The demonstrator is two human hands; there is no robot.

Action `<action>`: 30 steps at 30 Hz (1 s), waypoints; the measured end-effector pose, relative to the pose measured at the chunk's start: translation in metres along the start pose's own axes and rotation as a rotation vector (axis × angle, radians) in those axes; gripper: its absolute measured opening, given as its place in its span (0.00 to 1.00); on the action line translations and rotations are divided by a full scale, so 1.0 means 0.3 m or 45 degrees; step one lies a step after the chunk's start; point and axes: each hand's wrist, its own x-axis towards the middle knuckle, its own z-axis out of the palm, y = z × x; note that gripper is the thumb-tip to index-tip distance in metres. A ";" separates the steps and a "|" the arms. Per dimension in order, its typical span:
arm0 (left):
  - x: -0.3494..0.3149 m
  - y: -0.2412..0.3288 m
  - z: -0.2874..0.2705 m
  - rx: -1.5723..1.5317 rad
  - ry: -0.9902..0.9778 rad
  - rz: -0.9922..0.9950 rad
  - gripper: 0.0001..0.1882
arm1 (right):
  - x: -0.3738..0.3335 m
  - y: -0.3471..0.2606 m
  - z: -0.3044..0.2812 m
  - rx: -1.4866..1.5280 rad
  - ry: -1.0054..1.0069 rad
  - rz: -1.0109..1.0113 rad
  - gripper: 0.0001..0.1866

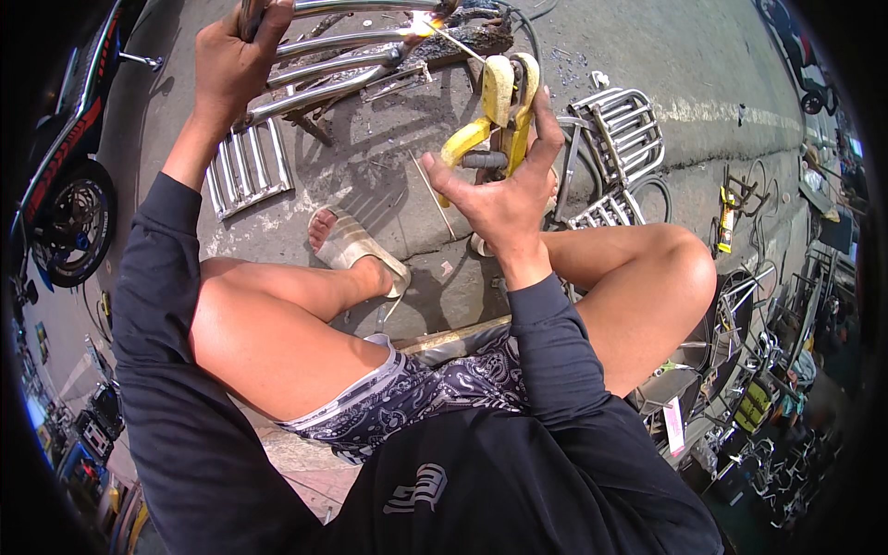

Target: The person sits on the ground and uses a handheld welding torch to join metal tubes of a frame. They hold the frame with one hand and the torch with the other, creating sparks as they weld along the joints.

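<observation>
My right hand [504,199] is wrapped round a yellow welding electrode holder [499,83], thumb on its lower arm. A thin welding rod [455,40] runs from the holder's jaws up and left to a bright glowing spot on a bent metal tube frame [342,42]. At the top left, my left hand [231,65] is closed on a dark brown piece [251,17], cut off by the picture's upper edge; its kind I cannot make out. The frame's shiny parallel tubes lie just right of that hand, over a charred-looking wooden support [476,37].
Slatted metal racks [629,134] lie on the concrete at right, and another rack [250,171] lies at left. A loose thin rod [432,194] is by my sandalled foot [356,245]. Cables [532,32] run nearby. A motorcycle [69,203] stands at far left; metal parts crowd the lower right.
</observation>
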 end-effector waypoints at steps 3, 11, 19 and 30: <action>0.006 -0.009 -0.003 0.054 -0.001 -0.045 0.26 | 0.001 0.006 0.001 -0.049 -0.025 -0.011 0.67; 0.014 -0.054 -0.013 0.112 -0.006 -0.128 0.34 | 0.001 0.015 0.002 -0.067 -0.021 -0.033 0.66; 0.013 -0.070 -0.016 0.124 -0.015 -0.066 0.35 | 0.000 0.020 0.018 -0.034 -0.024 -0.006 0.66; 0.012 -0.067 -0.013 0.095 -0.008 -0.032 0.34 | 0.006 0.014 0.021 -0.017 -0.057 0.008 0.66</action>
